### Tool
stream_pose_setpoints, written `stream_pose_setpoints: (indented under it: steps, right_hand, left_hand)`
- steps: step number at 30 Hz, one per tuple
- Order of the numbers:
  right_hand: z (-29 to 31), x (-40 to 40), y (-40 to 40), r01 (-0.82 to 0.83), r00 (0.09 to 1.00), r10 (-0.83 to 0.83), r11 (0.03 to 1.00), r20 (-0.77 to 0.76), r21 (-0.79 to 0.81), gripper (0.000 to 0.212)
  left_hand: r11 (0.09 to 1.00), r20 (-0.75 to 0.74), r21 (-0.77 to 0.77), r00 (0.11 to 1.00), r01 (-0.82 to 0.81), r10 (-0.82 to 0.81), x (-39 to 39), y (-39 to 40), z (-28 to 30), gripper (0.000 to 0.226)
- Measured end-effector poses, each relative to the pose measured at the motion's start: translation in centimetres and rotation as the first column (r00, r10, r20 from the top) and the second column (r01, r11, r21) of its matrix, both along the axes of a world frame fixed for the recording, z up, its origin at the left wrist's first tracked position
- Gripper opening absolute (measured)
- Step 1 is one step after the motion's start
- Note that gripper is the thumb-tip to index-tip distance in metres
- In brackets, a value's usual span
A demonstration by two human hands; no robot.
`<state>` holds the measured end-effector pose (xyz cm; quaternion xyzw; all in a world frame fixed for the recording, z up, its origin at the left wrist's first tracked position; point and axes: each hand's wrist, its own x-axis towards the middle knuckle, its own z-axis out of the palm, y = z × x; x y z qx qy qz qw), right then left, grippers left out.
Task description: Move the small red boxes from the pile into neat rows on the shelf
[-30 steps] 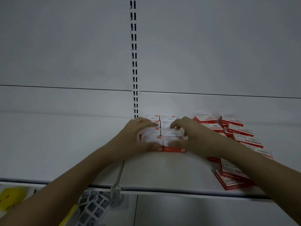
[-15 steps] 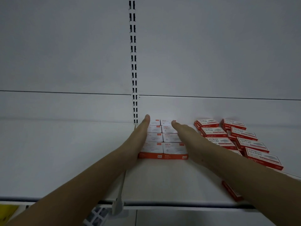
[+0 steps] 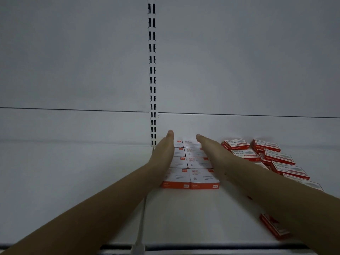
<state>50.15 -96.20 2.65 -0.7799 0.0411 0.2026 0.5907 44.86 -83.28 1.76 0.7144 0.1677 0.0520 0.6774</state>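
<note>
Two neat columns of small red-and-white boxes (image 3: 195, 163) run from the shelf's back wall toward me on the white shelf (image 3: 184, 214). My left hand (image 3: 163, 151) lies flat, fingers straight, against the left side of the block. My right hand (image 3: 211, 150) lies flat, fingers straight, along the block's right side. Neither hand holds a box. A loose pile of red boxes (image 3: 270, 159) lies to the right, partly hidden behind my right forearm. One more red box (image 3: 274, 227) sits near the front edge at the right.
A slotted upright (image 3: 152, 74) runs down the grey back panel just left of the block. A thin white divider rail (image 3: 141, 221) crosses the shelf under my left forearm. The shelf's front edge (image 3: 202, 246) runs along the bottom.
A second ago both hands were curled over the tops of the arranged boxes. They have since straightened and moved to the block's two sides. The view has shifted slightly closer.
</note>
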Motion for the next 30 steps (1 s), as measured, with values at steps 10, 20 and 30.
stream_pose_setpoints:
  steps: [10,20,30]
  right_hand:
    - [-0.5,0.4,0.0,-0.024,0.999,0.025,0.999,-0.023,0.034,0.044]
    - [4.6,0.6,-4.1,-0.12,0.931,0.175,0.975,0.321,-0.185,0.041]
    - [6.9,7.2,-20.7,0.043,0.875,0.188,0.888,0.447,-0.457,0.014]
  left_hand:
    - [0.996,0.002,0.072,0.999,-0.046,0.046,0.7,-0.1,-0.7,0.051]
    - [0.976,0.202,0.128,0.968,-0.179,0.151,-0.1,0.3,1.3,0.033]
    - [0.887,0.183,0.454,0.966,0.082,-0.183,3.2,-7.8,3.8,0.023]
